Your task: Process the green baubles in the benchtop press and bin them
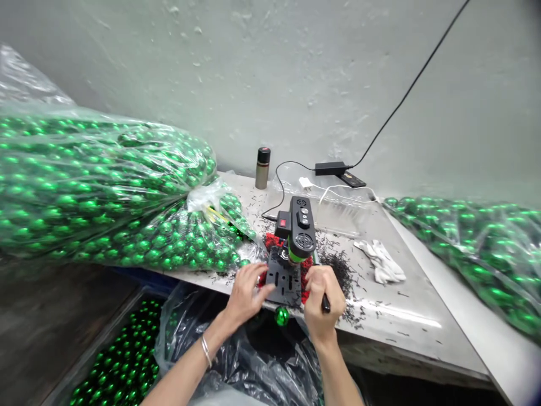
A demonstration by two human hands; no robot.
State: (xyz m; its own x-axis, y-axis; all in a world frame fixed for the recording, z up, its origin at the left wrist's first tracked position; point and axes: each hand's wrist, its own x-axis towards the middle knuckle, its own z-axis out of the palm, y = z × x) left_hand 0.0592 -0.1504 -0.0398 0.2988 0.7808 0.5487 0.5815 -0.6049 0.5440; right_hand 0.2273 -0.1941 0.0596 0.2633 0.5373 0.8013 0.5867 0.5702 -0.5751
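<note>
A small black machine (301,225) with round vents and a green ring below its head stands at the table's front edge. Its slotted black base plate (282,285) lies between my hands. My left hand (246,290) is at the plate's left side, fingers apart, with nothing visible in it. My right hand (323,293) is closed in a fist around a black handle (325,304), whose end sticks out below the fingers. One shiny green ball (281,316) is just in front of the plate, above an opened plastic bag (228,355). Red material (274,241) shows beside the plate.
A large clear bag of green balls (105,192) covers the left; another bag (473,248) lies right. Small black pieces (336,270) are scattered near white gloves (382,261). Behind stand a bottle (262,169), a power adapter (330,168) and a clear tray (338,217).
</note>
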